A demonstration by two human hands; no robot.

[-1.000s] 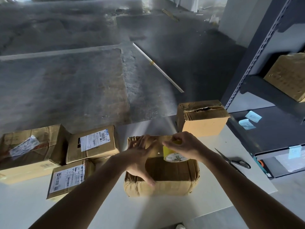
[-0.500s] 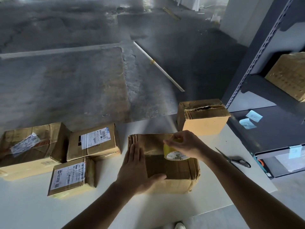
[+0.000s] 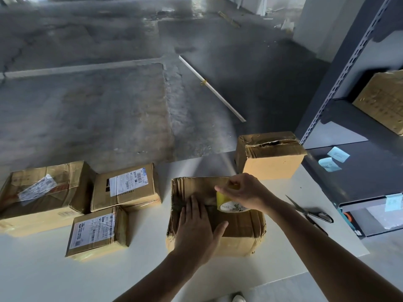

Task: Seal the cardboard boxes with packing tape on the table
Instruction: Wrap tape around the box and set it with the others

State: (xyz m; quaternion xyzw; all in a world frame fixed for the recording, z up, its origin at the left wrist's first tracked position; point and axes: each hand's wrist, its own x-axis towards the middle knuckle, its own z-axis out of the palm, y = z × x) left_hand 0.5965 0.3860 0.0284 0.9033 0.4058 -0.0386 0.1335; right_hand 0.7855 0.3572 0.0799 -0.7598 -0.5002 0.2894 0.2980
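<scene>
The cardboard box (image 3: pixel 242 225) being sealed sits in the middle of the white table (image 3: pixel 43 273), near the front edge, with its worn flaps folded down. The left hand (image 3: pixel 196 227) lies flat on its top, fingers straight and close together, thumb spread to the side, pressing along the seam. The right hand (image 3: pixel 246 192) curls round a yellow roll of tape (image 3: pixel 227 203) and holds it on edge against the box top, just beyond the left fingertips. A darker band runs along the seam between roll and left hand. It may be a strip already stuck down, but the dim light makes that hard to tell.

By the look of it, this box is mid-sealing: tape started at one side, the rest of the seam not yet covered and the strip not yet cut. The scissors (image 3: pixel 314 212) lie on the table just right of the box, untouched.

A second box (image 3: pixel 272 162) stands behind, near the far right corner. Its torn top gapes open and shows no fresh tape, so it likely remains to be done. Three more boxes sit together at the left: a large one (image 3: pixel 41 192), a labelled one (image 3: pixel 126 186) and a smaller labelled one (image 3: pixel 98 232). They look closed. Whether they need more tape cannot be told.
</scene>
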